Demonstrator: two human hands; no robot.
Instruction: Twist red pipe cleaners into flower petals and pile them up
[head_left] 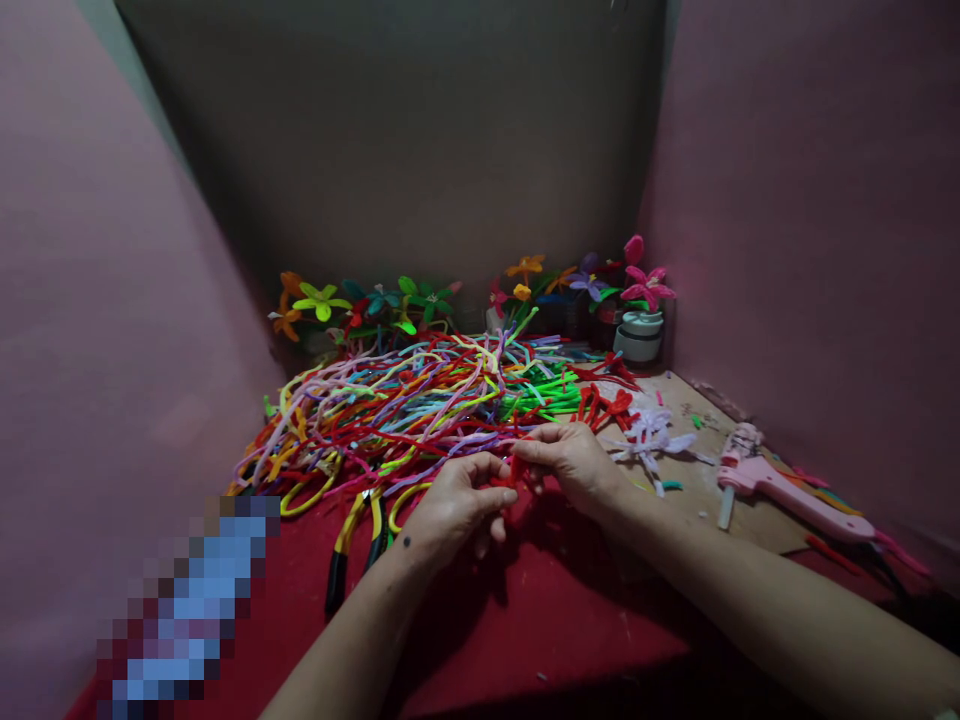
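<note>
Both my hands meet over the front of the red-covered table, fingers pinched around a red pipe cleaner (516, 470). My left hand (466, 500) grips its lower side between thumb and forefinger. From the upper right, my right hand (566, 460) pinches the same red piece; much of it is hidden by the fingers. Just beyond lies a big heap of multicoloured pipe cleaners (405, 400). Red bent pipe-cleaner pieces (606, 408) and white ones (654, 436) lie right of my right hand.
Left of my left hand rest yellow-and-black pliers (352, 545) and yellow-handled scissors (311, 490). A pink glue gun (795, 490) lies on a brown board (686, 480) at right. Pipe-cleaner flowers (322, 300) and a pale pot (638, 338) line the back. Pink walls flank both sides.
</note>
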